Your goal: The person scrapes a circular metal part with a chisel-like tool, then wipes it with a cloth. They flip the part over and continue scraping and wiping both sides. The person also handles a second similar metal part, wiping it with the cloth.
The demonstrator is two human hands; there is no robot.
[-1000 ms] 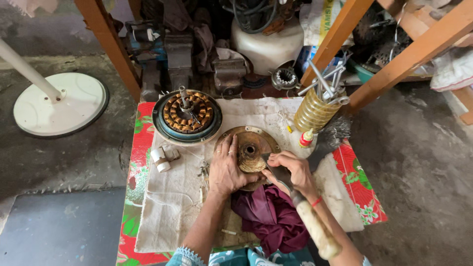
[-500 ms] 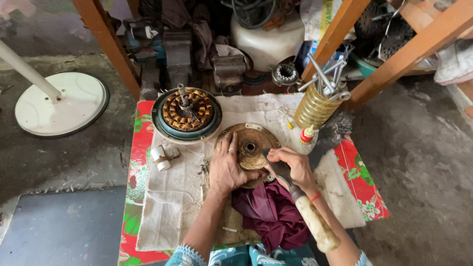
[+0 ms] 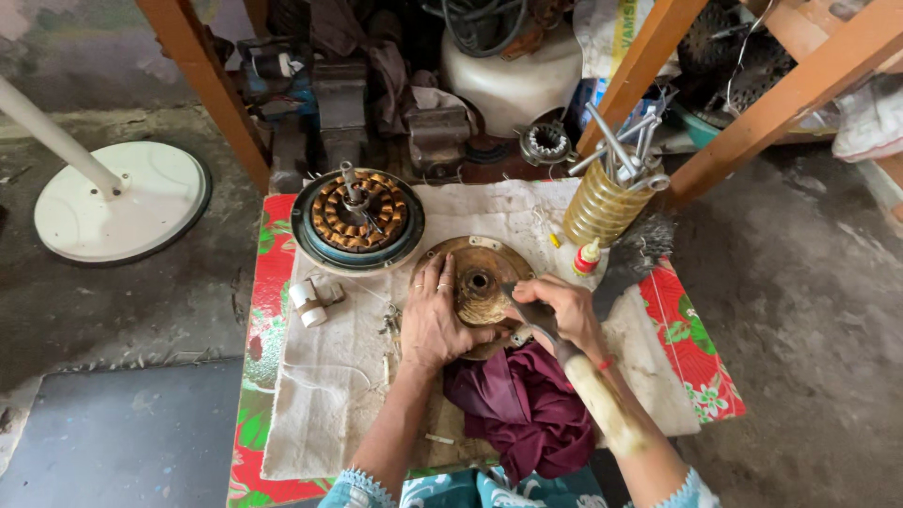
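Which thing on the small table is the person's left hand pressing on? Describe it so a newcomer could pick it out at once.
Start at the small table with the red floral cover and its off-white cloth. In the cloth's middle lies a round rusty-brown metal motor cover, under the left hand. Unlike the blue-rimmed stator with copper windings behind it, it is a plain dish with a central hole.

My left hand (image 3: 435,325) lay palm down, fingers spread and pointing toward twelve o'clock, rings on two of them. Its forearm ran back toward six o'clock, ending in a patterned sleeve cuff. My right hand (image 3: 562,315) sat just at three o'clock of the left, fingers curled tight in a closed grip, knuckles up. A red thread circled that wrist, the forearm angling toward five o'clock.
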